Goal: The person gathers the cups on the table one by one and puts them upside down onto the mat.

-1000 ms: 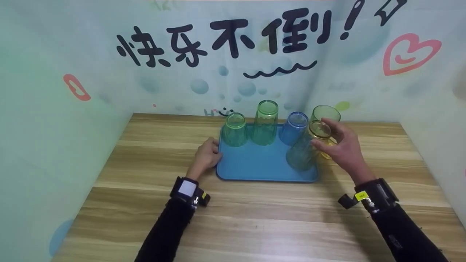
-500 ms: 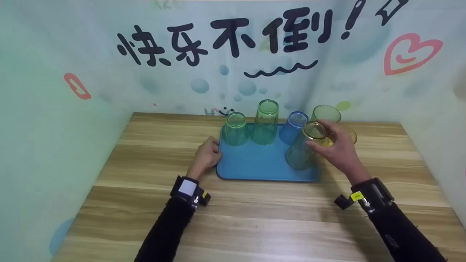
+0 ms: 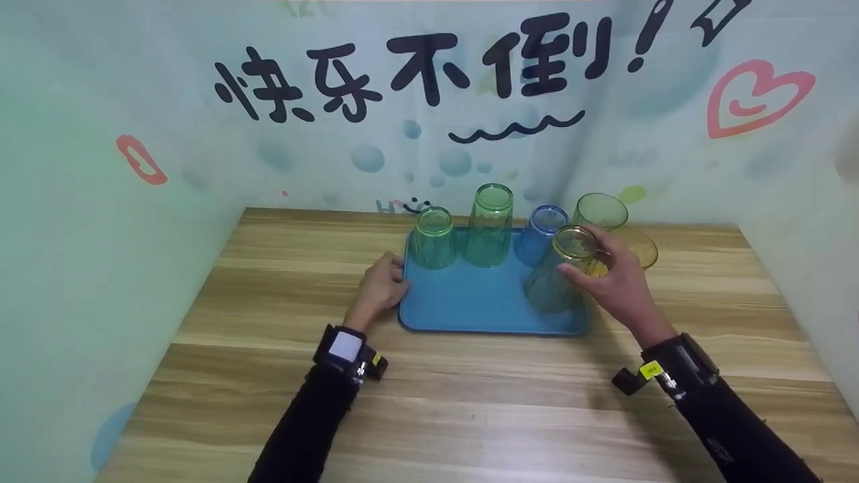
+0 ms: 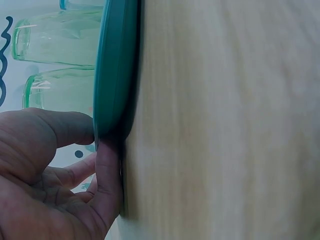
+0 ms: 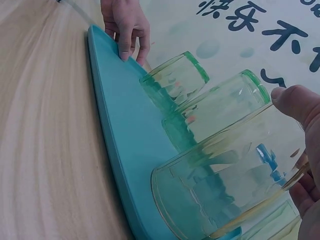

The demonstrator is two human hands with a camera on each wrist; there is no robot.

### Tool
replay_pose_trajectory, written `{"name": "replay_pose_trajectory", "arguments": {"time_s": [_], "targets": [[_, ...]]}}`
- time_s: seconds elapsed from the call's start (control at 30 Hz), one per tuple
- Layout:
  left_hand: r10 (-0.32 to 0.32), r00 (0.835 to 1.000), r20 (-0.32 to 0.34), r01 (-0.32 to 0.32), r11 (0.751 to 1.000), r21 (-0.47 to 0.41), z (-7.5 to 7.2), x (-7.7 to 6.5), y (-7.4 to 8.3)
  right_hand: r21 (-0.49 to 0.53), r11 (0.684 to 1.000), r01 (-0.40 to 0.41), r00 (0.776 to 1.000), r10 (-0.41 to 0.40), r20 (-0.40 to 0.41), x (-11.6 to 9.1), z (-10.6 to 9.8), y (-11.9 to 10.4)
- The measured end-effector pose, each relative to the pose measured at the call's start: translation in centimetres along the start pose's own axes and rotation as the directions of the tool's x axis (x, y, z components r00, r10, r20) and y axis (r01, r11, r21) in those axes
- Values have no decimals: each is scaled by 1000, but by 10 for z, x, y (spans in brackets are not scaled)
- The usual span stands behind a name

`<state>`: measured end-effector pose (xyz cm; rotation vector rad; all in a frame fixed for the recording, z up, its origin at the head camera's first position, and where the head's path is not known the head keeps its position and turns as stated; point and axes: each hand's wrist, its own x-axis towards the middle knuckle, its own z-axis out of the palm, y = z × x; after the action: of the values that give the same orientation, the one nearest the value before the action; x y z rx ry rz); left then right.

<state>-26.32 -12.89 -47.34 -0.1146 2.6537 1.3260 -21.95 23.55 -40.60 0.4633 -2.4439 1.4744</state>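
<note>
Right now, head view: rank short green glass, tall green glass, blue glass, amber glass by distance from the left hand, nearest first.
From the left hand:
1. Short green glass, back left of the tray.
2. Tall green glass, tray's back middle.
3. Blue glass, tray's back right.
4. Amber glass, right of the tray, partly behind the right hand.

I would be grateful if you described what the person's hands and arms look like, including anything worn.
The left hand and right hand are bare, without gloves. The left sleeve and right sleeve are long and black. The left wristband and right wristband are black, each with a small black block and yellow label. The left one also bears a pale, squarish patch.
</note>
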Motion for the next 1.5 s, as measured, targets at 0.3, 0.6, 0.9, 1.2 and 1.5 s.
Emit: {"name": "replay_pose_trajectory", "arguments": {"time_s": [0.3, 0.6, 0.9, 1.2, 1.5], "targets": [[63, 998, -30, -63, 998, 31, 1, 1, -3, 49, 999, 7, 1000, -6, -11, -1, 2, 1], [10, 1000, -3, -10, 1000, 19, 1, 0, -1, 59, 998, 29, 1000, -29, -4, -2, -1, 6], [-1, 1000, -10, 1, 1000, 16, 0, 0, 1, 211, 972, 101, 990, -78, -115, 6, -16, 35], [45, 999, -16, -44, 999, 27, 0, 1, -3, 286, 948, 141, 961, -61, -271, 8, -33, 32], [26, 1000, -7, -25, 999, 23, 0, 0, -2, 298, 946, 128, 950, -31, -310, 8, -46, 38]]}}
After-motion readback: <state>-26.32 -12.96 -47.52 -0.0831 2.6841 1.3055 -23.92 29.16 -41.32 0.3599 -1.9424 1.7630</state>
